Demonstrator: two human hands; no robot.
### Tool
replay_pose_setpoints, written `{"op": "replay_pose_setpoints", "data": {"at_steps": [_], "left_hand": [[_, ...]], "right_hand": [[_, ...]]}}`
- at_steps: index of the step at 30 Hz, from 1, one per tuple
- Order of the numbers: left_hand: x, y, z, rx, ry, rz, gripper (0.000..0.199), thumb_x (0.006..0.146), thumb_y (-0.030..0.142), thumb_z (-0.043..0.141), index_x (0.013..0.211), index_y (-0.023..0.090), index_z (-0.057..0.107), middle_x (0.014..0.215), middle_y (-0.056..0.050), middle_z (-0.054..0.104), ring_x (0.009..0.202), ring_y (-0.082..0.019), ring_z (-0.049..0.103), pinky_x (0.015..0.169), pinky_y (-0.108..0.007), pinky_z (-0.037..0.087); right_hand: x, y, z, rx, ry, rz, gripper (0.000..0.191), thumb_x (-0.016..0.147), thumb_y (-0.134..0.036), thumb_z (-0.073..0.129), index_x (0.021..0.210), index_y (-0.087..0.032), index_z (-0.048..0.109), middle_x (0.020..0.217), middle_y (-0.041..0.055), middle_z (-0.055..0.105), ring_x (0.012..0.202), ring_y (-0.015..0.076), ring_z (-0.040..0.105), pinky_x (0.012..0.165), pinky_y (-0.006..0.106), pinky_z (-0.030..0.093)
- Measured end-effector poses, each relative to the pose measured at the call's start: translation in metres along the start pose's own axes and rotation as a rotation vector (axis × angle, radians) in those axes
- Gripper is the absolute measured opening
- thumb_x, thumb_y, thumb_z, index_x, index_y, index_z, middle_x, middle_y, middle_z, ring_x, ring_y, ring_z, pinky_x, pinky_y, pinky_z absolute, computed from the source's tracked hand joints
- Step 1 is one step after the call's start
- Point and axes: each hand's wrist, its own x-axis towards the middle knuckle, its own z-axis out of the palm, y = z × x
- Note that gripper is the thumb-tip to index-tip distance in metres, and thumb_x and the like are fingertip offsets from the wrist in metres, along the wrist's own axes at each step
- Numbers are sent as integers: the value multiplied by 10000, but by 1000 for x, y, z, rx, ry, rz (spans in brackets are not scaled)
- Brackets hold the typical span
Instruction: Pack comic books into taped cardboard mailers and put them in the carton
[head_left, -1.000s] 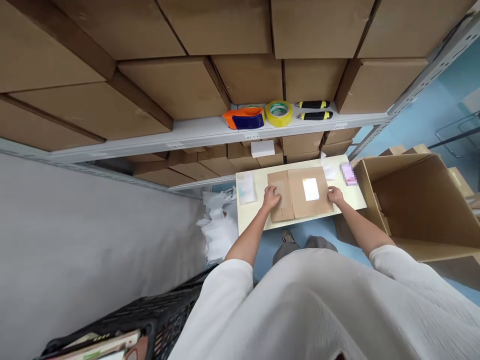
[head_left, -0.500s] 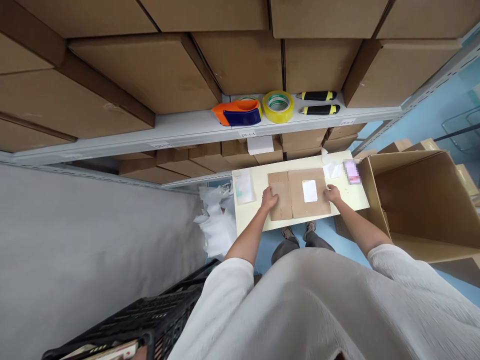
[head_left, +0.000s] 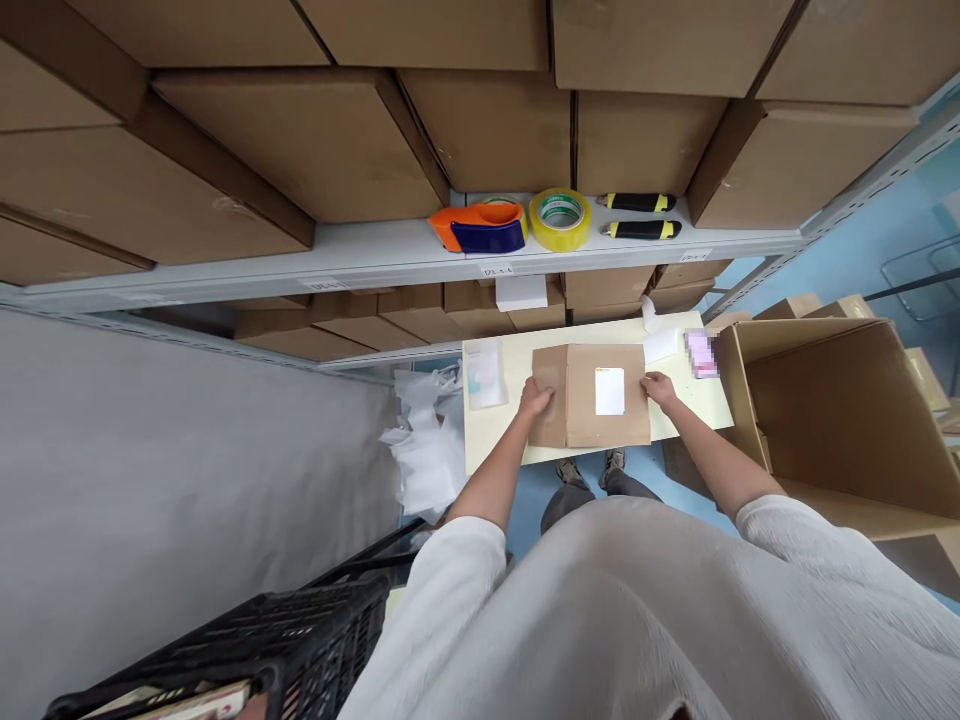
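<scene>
A brown piece of cardboard [head_left: 585, 420] with a crease left of its middle lies over the pale table [head_left: 491, 430]. A white label [head_left: 610, 391] is stuck on its wider right panel. My left hand [head_left: 535, 396] grips the cardboard's left edge, thumb on top. At the upper right edge, my right hand [head_left: 658, 388] pinches the cardboard between thumb and fingers. The left panel looks tilted up a little along the crease. What lies beneath the cardboard is hidden.
An orange and blue tape dispenser [head_left: 480, 229], a yellow tape roll [head_left: 559, 220] and two cutters [head_left: 641, 229] sit on the shelf. A large open carton [head_left: 832, 400] stands at right. White foam bags [head_left: 431, 450] hang at left, above a black crate [head_left: 322, 630].
The cardboard has shifted slightly left and toward me. Its left panel now looks narrower, bent up at the crease. Both hands keep hold of its edges.
</scene>
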Motion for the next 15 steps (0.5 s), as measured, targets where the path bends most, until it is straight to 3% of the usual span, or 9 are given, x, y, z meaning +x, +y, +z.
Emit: {"op": "replay_pose_setpoints", "data": {"at_steps": [3,10,13,15], "left_hand": [[0,6,-5,-65,-23,-42,758,886,458,746,1545,191,482,1548,-197,661,1390,-336,673,1133,-416,520],[-2,11,-14,-92,-60,-62,883,947,730,615,1617,180,447,1597,-203,623,1431,-342,648,1113,-397,528],[-3,17,-21,-58,-28,-51,894,980,808,488,1622,189,443,1658,-200,561,1459,-329,619,1125,-395,517],[-2,25,-29,-36,38,40,897,997,830,424,1613,180,452,1640,-218,572,1425,-340,641,1113,-411,522]], "right_hand": [[-6,-7,1,18,-31,-19,312,783,-295,681,1074,-193,732,1015,69,797,934,227,749,853,336,626],[-12,-28,-2,83,-61,-112,317,768,-291,704,1077,-221,698,920,34,792,905,228,756,861,344,626],[-15,-39,-9,162,-46,-137,328,780,-304,676,1098,-223,676,938,43,796,898,230,756,853,350,622],[-16,-46,-18,206,-19,-186,348,794,-335,664,1124,-223,661,965,57,800,923,242,754,858,359,620]]}}
